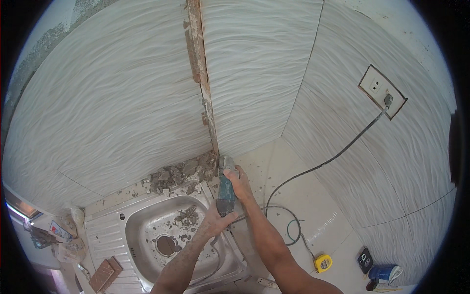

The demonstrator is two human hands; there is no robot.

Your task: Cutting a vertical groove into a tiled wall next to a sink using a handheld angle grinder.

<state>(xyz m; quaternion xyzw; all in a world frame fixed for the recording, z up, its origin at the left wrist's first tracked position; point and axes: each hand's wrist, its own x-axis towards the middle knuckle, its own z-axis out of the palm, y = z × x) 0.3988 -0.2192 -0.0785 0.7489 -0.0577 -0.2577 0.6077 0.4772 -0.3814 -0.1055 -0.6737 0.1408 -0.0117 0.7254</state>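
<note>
Both of my hands hold a teal and grey angle grinder [225,190] near the bottom of the tiled wall. My left hand [219,221] wraps around the rear of its body, and my right hand [238,183] grips it close to the grey head. The head is at the lower end of a narrow vertical strip [206,93] of bare, brownish wall between white wavy tiles. Its disc is mostly hidden, so I cannot tell whether it touches the wall. Broken rubble [171,176] is heaped left of the grinder, along the wall.
A steel sink [105,240] with debris in its bowl lies left and below. A dark cord [338,158] runs from the wall socket [375,86] and loops beside my right forearm. A yellow tape measure [323,263], a blue can [384,272] and reddish-brown slabs [105,275] lie nearby.
</note>
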